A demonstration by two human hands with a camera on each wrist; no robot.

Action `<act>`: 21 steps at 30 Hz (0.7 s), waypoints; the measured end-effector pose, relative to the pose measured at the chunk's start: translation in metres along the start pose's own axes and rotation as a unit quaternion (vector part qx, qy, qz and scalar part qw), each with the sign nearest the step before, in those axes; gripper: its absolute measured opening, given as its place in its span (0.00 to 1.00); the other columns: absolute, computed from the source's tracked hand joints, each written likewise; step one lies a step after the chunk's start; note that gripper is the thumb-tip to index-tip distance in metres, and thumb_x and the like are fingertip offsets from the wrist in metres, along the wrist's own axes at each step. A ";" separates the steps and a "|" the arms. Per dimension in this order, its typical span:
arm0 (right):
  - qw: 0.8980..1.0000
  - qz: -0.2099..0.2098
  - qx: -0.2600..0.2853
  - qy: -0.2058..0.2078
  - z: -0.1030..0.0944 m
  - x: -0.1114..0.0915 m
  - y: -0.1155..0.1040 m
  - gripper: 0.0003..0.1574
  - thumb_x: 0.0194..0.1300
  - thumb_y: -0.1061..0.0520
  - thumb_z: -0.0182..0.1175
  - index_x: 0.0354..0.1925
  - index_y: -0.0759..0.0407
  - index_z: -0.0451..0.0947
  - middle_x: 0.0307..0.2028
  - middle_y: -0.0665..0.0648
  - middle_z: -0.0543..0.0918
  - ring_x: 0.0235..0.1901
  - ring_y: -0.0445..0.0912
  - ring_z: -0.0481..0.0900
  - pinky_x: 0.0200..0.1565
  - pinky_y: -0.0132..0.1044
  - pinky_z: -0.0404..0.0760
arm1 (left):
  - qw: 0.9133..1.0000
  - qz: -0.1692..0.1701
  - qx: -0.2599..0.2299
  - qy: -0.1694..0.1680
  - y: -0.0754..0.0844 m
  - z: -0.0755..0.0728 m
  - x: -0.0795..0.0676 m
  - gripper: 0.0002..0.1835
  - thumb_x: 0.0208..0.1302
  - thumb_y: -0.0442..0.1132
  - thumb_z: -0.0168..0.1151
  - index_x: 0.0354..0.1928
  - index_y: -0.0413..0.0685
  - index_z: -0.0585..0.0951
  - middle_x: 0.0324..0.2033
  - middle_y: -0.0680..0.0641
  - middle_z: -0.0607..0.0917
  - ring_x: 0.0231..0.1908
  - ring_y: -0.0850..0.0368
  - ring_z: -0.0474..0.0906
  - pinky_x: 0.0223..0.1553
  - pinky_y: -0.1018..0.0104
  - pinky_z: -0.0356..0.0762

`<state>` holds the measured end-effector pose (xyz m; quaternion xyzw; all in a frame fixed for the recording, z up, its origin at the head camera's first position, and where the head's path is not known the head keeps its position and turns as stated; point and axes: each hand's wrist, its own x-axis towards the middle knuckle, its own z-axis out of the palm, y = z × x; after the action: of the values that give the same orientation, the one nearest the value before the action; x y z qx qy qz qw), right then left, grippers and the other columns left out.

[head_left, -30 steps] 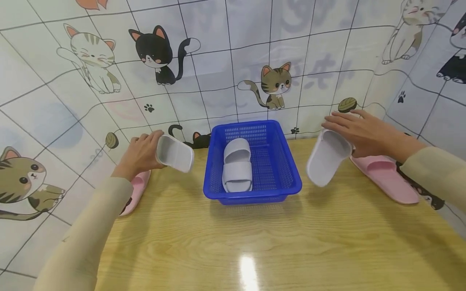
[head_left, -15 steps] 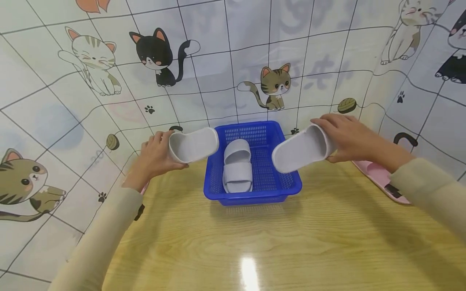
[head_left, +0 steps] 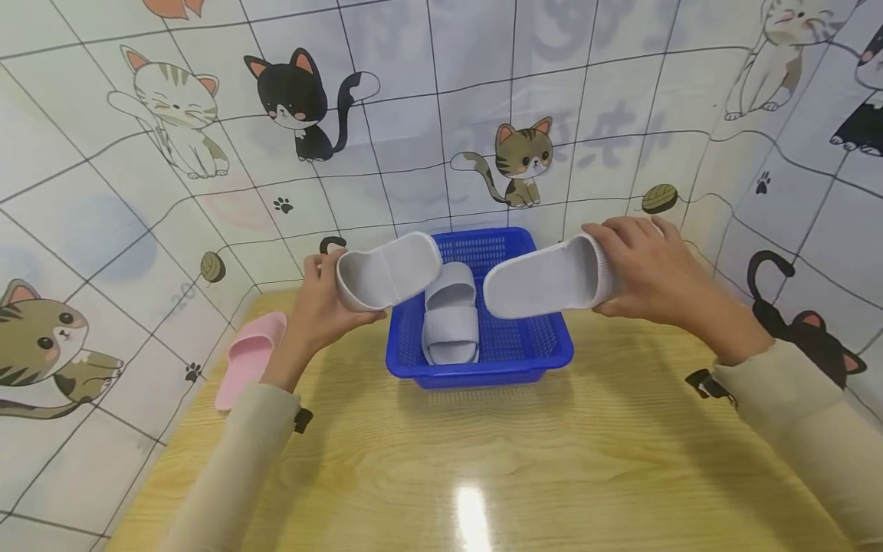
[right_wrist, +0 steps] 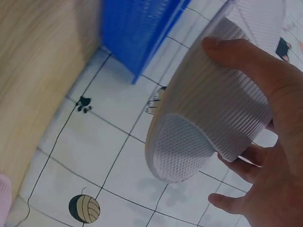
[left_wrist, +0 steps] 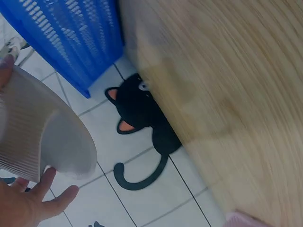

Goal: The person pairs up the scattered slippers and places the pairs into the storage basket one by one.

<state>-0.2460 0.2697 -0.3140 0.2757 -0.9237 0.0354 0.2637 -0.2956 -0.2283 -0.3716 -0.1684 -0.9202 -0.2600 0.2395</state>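
Note:
My left hand [head_left: 319, 310] grips a pale grey slide slipper [head_left: 403, 268] by its strap end, above the left rim of the blue basket [head_left: 483, 372]. A matching slipper [head_left: 538, 284] is in my right hand [head_left: 648, 280], its toe over the basket's right half. The right wrist view shows the thumb pressed on that slipper's ribbed strap [right_wrist: 227, 94], with fingers underneath. Inside the basket's left half lie grey slippers [head_left: 450, 333], lined up front to back. Both held slippers are tilted and apart from each other.
A pink slipper [head_left: 250, 360] lies on the wooden table [head_left: 428, 460] at the left, beside my forearm. A pink edge [right_wrist: 4, 198] shows in the right wrist view. Behind the basket stands a cat-print wall covering [head_left: 414, 153], which also runs along both sides.
Both hands have moved inward from the sides, bringing the grey slippers over the basket. The slippers have turned from hanging downward to pointing toward each other. The basket has stayed put.

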 end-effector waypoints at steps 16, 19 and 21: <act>0.993 0.098 0.058 -0.010 0.000 -0.004 -0.024 0.72 0.32 0.51 0.86 0.74 0.58 0.63 0.62 0.71 0.73 0.58 0.69 0.72 0.55 0.73 0.71 | 0.996 0.010 -0.053 0.077 0.037 0.015 -0.009 0.66 0.28 0.52 0.90 0.73 0.44 0.62 0.61 0.35 0.77 0.59 0.39 0.74 0.59 0.42 0.76; 0.992 0.108 0.068 -0.006 0.006 -0.002 -0.026 0.72 0.32 0.52 0.86 0.75 0.59 0.62 0.64 0.71 0.73 0.61 0.70 0.70 0.56 0.74 0.71 | 0.995 0.013 -0.056 0.080 0.040 0.017 -0.009 0.66 0.30 0.52 0.90 0.73 0.44 0.62 0.63 0.36 0.76 0.60 0.40 0.73 0.61 0.43 0.75; 0.991 0.109 0.072 -0.005 0.009 0.000 -0.028 0.73 0.32 0.52 0.86 0.75 0.59 0.62 0.65 0.71 0.73 0.62 0.70 0.70 0.56 0.74 0.71 | 0.995 0.014 -0.047 0.083 0.040 0.016 -0.011 0.65 0.31 0.52 0.89 0.73 0.44 0.62 0.64 0.37 0.75 0.61 0.40 0.72 0.62 0.43 0.74</act>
<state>-0.2359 0.2440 -0.3240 0.1915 -0.9447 0.1287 0.2331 -0.2746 -0.1884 -0.3737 -0.1705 -0.8814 -0.3124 0.3105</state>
